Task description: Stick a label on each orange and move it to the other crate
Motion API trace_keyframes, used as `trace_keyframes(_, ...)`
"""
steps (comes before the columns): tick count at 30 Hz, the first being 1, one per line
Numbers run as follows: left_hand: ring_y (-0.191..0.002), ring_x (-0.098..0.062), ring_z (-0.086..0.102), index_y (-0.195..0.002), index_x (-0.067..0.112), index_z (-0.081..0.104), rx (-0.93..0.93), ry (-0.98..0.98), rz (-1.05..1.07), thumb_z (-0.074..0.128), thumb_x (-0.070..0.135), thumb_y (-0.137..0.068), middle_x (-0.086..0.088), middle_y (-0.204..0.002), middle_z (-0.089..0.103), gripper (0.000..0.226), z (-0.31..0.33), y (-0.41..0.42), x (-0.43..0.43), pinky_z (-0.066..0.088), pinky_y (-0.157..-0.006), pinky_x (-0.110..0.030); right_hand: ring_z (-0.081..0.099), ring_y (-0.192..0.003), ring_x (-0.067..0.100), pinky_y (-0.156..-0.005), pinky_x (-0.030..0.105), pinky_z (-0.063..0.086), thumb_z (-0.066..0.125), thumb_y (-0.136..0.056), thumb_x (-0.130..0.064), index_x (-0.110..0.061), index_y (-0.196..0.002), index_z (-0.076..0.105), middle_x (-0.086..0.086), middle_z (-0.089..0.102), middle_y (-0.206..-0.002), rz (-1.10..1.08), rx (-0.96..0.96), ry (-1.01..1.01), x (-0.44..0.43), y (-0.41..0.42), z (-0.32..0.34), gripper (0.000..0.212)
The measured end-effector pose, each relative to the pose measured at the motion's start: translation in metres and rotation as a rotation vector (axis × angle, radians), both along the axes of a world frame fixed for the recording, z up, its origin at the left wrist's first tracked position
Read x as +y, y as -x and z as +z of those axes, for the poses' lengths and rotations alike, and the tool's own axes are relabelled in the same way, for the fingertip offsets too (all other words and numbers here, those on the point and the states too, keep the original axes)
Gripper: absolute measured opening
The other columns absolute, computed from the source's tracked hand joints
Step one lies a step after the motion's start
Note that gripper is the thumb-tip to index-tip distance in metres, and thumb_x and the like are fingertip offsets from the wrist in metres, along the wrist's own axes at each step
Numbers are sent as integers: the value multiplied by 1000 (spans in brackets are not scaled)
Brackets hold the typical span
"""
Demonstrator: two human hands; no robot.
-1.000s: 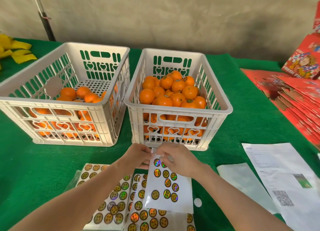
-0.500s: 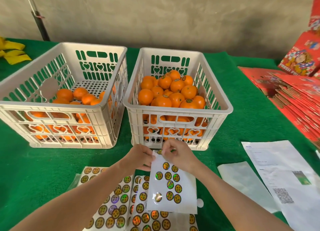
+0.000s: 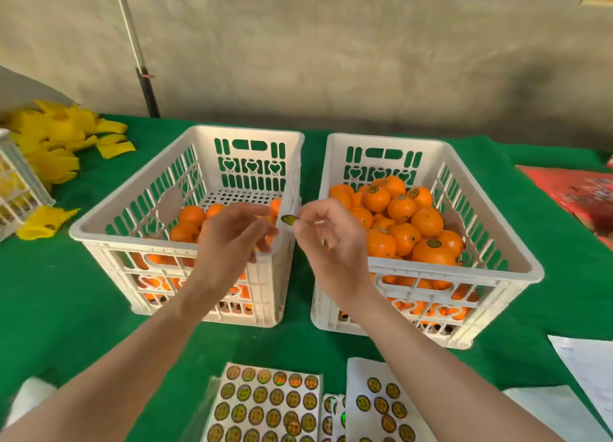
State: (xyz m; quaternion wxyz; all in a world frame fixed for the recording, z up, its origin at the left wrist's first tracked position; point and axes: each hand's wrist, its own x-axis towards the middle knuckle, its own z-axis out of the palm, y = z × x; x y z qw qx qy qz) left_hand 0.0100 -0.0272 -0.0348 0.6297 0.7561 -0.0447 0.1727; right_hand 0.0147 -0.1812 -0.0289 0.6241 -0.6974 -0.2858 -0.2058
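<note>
Surface, green-covered, is carrying two white crates side by side. The left crate, at nine o'clock of the other, is holding a few oranges; the right crate is sitting heaped with labelled oranges. Label sheets are lying at six o'clock. The left hand is hovering over the left crate's near corner, fingers loosely spread. The right hand is pinching a single label above the gap between the crates.
</note>
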Motion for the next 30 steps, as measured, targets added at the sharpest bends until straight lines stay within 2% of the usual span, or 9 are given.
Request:
trace_keyframes(6,-56,-8,63,-86,22,65,46,47,211,49,-4,-93,6,-71,71,31,10,-61,105,48,-50,-20,51,-108,12,-97,32,44,53,-89,-1,-6,-114,54,6,58,-113,-78,50,250,97,-84,-2,26)
trace_keyframes(9,-60,-13,62,-81,23,64,144,-2,253,50,-9,-89,-6,-83,71,36,5,-97,150,51,-58,-25,44,-122,14,-109,37,35,49,-85,5,-10,-125,50,5,53,-128,-112,104,392,128,-113,-19,43)
trace_keyframes(11,-66,-12,60,-83,24,64,259,-209,237,56,-4,-89,-6,-94,68,30,-2,-121,169,51,-63,-25,42,-125,12,-110,37,34,48,-85,6,-15,-129,48,2,51,-133,-144,143,473,138,-122,-34,49)
trace_keyframes(13,-77,-10,58,-100,21,67,394,-563,170,59,4,-89,-1,-106,65,22,-11,-143,176,50,-72,-21,42,-125,13,-109,36,35,50,-86,6,-17,-132,47,1,49,-134,-149,147,539,143,-126,-45,52)
trace_keyframes(17,-111,-21,57,-124,14,58,551,-1233,-162,65,20,-88,-6,-127,59,37,-28,-173,163,43,-95,-31,44,-125,17,-105,28,36,52,-86,6,-15,-134,44,5,49,-133,-172,119,624,140,-132,-53,52)
trace_keyframes(21,-122,-31,51,-132,6,46,788,-1502,-332,59,25,-93,-12,-136,51,46,-46,-189,147,47,-96,-38,43,-125,14,-102,25,36,50,-88,2,-20,-137,38,4,48,-134,-170,177,687,139,-134,-54,55)
trace_keyframes(25,-132,-28,39,-146,13,31,1040,-1498,-359,59,30,-93,-8,-147,38,62,-56,-193,140,40,-100,-38,43,-124,13,-99,26,38,52,-89,-2,-24,-140,34,2,47,-134,-163,205,719,138,-134,-54,58)
trace_keyframes(27,-129,-23,39,-143,12,34,1013,-1462,-354,56,21,-95,-6,-142,41,53,-60,-195,137,36,-99,-33,45,-120,13,-94,22,36,54,-89,-3,-25,-140,33,2,49,-131,-172,216,730,138,-134,-53,59)
trace_keyframes(30,-130,-26,38,-149,9,21,993,-1317,-201,49,17,-98,-8,-145,37,58,-61,-190,136,36,-97,-33,46,-119,13,-93,22,37,54,-90,-5,-26,-140,32,1,49,-130,-180,234,718,138,-131,-51,59)
